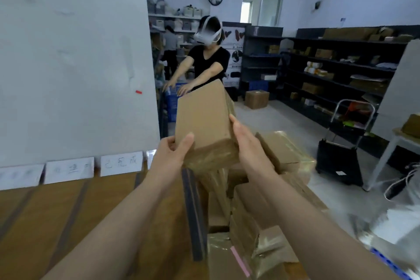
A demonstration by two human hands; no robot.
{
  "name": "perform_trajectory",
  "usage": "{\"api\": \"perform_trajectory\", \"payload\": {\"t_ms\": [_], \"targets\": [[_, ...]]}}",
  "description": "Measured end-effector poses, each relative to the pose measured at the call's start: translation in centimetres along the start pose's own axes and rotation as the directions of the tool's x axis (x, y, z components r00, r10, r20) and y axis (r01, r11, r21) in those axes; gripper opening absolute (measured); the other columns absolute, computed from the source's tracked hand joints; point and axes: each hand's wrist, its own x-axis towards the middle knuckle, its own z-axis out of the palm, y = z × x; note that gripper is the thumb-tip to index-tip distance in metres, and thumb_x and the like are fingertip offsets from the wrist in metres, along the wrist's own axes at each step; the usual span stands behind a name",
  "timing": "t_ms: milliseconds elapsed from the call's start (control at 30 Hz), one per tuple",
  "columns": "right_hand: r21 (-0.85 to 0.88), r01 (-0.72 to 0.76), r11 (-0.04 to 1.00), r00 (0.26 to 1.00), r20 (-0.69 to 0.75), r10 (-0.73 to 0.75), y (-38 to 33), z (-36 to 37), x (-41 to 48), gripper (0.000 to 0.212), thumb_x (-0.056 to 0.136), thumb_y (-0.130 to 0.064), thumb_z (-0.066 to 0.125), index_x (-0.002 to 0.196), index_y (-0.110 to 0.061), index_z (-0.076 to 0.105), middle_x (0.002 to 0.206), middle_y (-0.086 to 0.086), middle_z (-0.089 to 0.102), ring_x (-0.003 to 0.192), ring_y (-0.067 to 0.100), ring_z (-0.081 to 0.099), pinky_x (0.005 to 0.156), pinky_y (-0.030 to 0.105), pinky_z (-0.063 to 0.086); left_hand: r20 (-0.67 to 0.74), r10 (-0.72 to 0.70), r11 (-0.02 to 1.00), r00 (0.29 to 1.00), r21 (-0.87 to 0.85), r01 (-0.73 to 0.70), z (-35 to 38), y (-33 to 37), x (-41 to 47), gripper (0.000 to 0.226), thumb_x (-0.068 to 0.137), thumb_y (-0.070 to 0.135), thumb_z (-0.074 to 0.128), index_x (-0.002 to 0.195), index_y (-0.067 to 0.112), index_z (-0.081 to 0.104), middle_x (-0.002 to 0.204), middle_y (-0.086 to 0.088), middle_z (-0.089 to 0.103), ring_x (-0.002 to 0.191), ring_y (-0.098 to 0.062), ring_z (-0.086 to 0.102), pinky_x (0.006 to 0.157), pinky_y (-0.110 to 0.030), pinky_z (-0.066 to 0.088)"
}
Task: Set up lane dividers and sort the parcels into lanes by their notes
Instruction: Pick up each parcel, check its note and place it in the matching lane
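I hold a brown cardboard parcel [202,116] up in front of me, tilted, above a heap of parcels. My left hand [171,154] grips its lower left corner, thumb on the front face. My right hand [247,143] clasps its right edge. Below lies a pile of taped brown parcels [268,200], one bearing a pink note strip [241,261]. Dark lane dividers [194,216] run across the wooden table [45,223]. White handwritten lane cards [121,163] lean against the wall at the table's far edge.
Another person [208,61] in a headset stands beyond the table, reaching toward a blue crate [172,102]. Dark shelving [336,68] with boxes lines the right wall. A folded hand trolley [341,152] and one box [256,99] stand on the floor.
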Motion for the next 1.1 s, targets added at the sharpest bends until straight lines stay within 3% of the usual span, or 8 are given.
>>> {"api": "perform_trajectory", "payload": {"t_ms": [67, 167, 267, 467, 600, 767, 967, 1100], "targets": [[0.027, 0.033, 0.999, 0.999, 0.038, -0.034, -0.7, 2.3, -0.4, 0.04, 0.099, -0.052, 0.035, 0.135, -0.042, 0.048, 0.141, -0.004, 0.042, 0.12, 0.01, 0.044, 0.092, 0.028, 0.044, 0.004, -0.066, 0.996, 0.998, -0.059, 0.066, -2.0, -0.3, -1.4, 0.104, 0.061, 0.08, 0.061, 0.143, 0.02, 0.038, 0.131, 0.005, 0.056, 0.112, -0.015, 0.06, 0.091, -0.038, 0.054], [0.108, 0.015, 0.994, 0.995, 0.094, -0.026, -0.6, 6.3, -1.7, 0.034, 0.099, -0.046, 0.041, 0.123, -0.036, 0.062, 0.142, -0.006, 0.035, 0.123, 0.01, 0.041, 0.102, 0.04, 0.045, 0.073, -0.139, 0.978, 0.988, -0.147, 0.149, -4.6, -0.9, -3.5, 0.094, 0.058, 0.082, 0.063, 0.131, 0.023, 0.053, 0.103, 0.013, 0.073, 0.084, -0.001, 0.07, 0.056, -0.014, 0.054], [0.144, 0.036, 0.989, 0.986, 0.153, -0.058, -0.3, 10.0, -3.5, 0.022, 0.099, -0.036, 0.048, 0.112, -0.037, 0.065, 0.141, -0.011, 0.035, 0.123, 0.003, 0.039, 0.104, 0.037, 0.044, 0.016, -0.224, 0.933, 0.974, -0.285, 0.22, -6.9, -2.7, -5.1, 0.081, 0.056, 0.079, 0.063, 0.117, 0.027, 0.06, 0.084, 0.014, 0.076, 0.069, -0.001, 0.071, 0.041, -0.012, 0.048], [0.271, -0.05, 0.961, 0.958, 0.285, -0.03, 1.2, 16.0, -6.2, 0.028, 0.091, -0.033, 0.062, 0.117, -0.041, 0.059, 0.128, -0.017, 0.052, 0.115, -0.002, 0.052, 0.097, 0.022, 0.047, -0.036, -0.304, 0.824, 0.952, -0.512, 0.244, -11.8, -7.4, -7.5, 0.067, 0.074, 0.068, 0.061, 0.123, 0.022, 0.063, 0.108, -0.006, 0.073, 0.092, -0.024, 0.073, 0.064, -0.035, 0.058], [0.284, -0.281, 0.917, 0.89, 0.435, 0.139, 1.9, 19.7, -6.7, 0.045, 0.088, -0.052, 0.059, 0.131, -0.046, 0.045, 0.129, -0.01, 0.054, 0.113, 0.01, 0.058, 0.093, 0.037, 0.053, 0.048, -0.317, 0.588, 0.947, -0.774, 0.235, -15.5, -10.7, -8.9, 0.069, 0.071, 0.068, 0.056, 0.127, 0.028, 0.063, 0.124, -0.014, 0.066, 0.109, -0.038, 0.065, 0.082, -0.056, 0.052], [0.284, -0.514, 0.809, 0.781, 0.545, 0.305, 3.2, 24.1, -7.2, 0.049, 0.092, -0.045, 0.057, 0.137, -0.03, 0.044, 0.123, -0.001, 0.066, 0.113, 0.02, 0.062, 0.099, 0.05, 0.047, 0.183, -0.307, 0.376, 0.934, -0.878, 0.295, -19.8, -12.9, -10.1, 0.081, 0.064, 0.074, 0.049, 0.126, 0.022, 0.065, 0.131, -0.021, 0.06, 0.113, -0.045, 0.06, 0.084, -0.056, 0.046], [0.311, -0.561, 0.767, 0.701, 0.671, 0.241, 2.1, 29.5, -9.0, 0.04, 0.094, -0.056, 0.045, 0.132, -0.047, 0.044, 0.119, -0.009, 0.068, 0.111, 0.018, 0.064, 0.101, 0.05, 0.046, 0.206, -0.319, 0.393, 0.925, -0.86, 0.326, -25.4, -15.5, -10.1, 0.078, 0.077, 0.069, 0.029, 0.124, 0.019, 0.066, 0.128, -0.023, 0.061, 0.106, -0.046, 0.062, 0.087, -0.062, 0.046], [0.341, -0.615, 0.711, 0.686, 0.676, 0.27, 1.7, 32.4, -9.6, 0.034, 0.095, -0.055, 0.043, 0.129, -0.052, 0.042, 0.118, -0.01, 0.068, 0.107, 0.019, 0.066, 0.093, 0.05, 0.052, 0.057, -0.424, 0.459, 0.904, -0.846, 0.27, -28.4, -16.4, -9.8, 0.059, 0.087, 0.047, 0.033, 0.124, 0.015, 0.066, 0.117, -0.018, 0.068, 0.108, -0.037, 0.059, 0.095, -0.057, 0.047]]}}
